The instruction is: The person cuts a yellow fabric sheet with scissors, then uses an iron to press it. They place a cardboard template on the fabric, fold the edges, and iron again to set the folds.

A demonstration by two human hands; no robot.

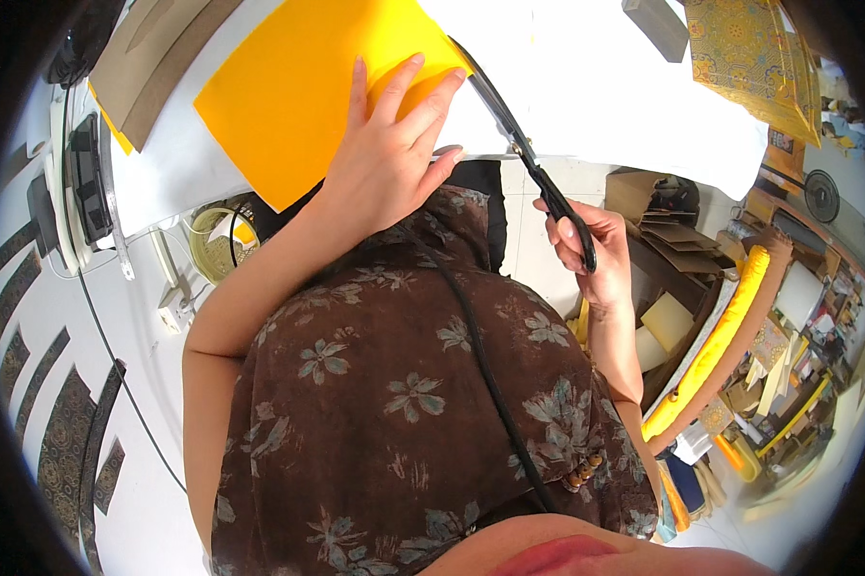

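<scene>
A bright yellow sheet [288, 86], maybe fabric or paper, lies at a slant on the white tabletop. My left hand [394, 144] rests on its near right part, fingers spread and pressing down, thumb out to the side. In my right hand [596, 250] is a pair of large black scissors [519, 144], with my fingers round the handles past the table's near edge. The blades point up and left, lying along the sheet's right edge beside my left fingertips. Whether the blades are parted cannot be made out.
Brown-grey strips [159, 67] lie at the table's far left. A dark block [655, 29] and a gold patterned box [754, 62] stand at the far right. Below the table is a wire basket [219, 245]. Cardboard [682, 235] and a yellow roll [711, 336] crowd my right.
</scene>
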